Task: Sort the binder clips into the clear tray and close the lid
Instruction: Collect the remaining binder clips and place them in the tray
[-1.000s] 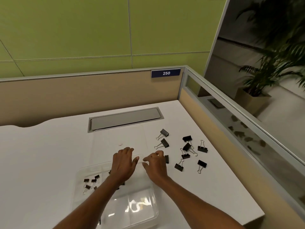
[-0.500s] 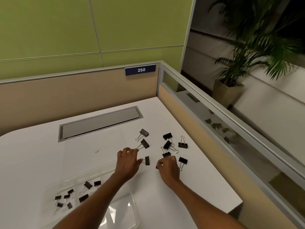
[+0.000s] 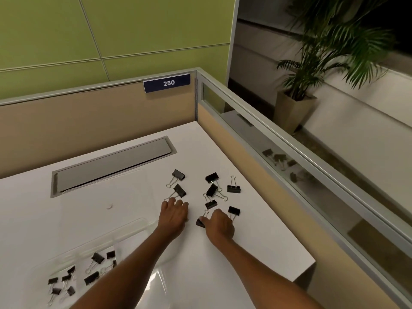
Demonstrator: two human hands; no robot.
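Our hands are no longer hovering at the far rim of the clear tray [image 3: 133,223], as they were a second ago. They are now working out among the loose binder clips [image 3: 211,190] on the desk [image 3: 245,253]. The tray is sitting back behind the left wrist and off to its left, with a batch of sorted clips [image 3: 98,257] already lying in its compartments.

We are judging this to be the gathering step, partway through the task, since several clips are still lying loose just ahead of both sets of knuckles.

The right hand [image 3: 219,226] is pinching the near clip [image 3: 200,223] between thumb and forefinger, with the other fingers curling in behind. The clip's black body is showing just left of the thumb, and its wire handle is standing just ahead of the fingertips. Whether it is resting on the desk or lifting clear, we cannot tell.

The left hand [image 3: 175,216] is lying palm down with its fingers loosely bent. Its fingertips are reaching the wire handle of the far clip [image 3: 179,190]. We cannot tell whether anything is hiding under that palm.

Next, we are expecting to lift the pinched clip and carry it back and leftward past the left forearm into a fitting compartment. The lid [image 3: 100,192], lying flat ahead and to the left of the left hand, is waiting until the loose clips are cleared.
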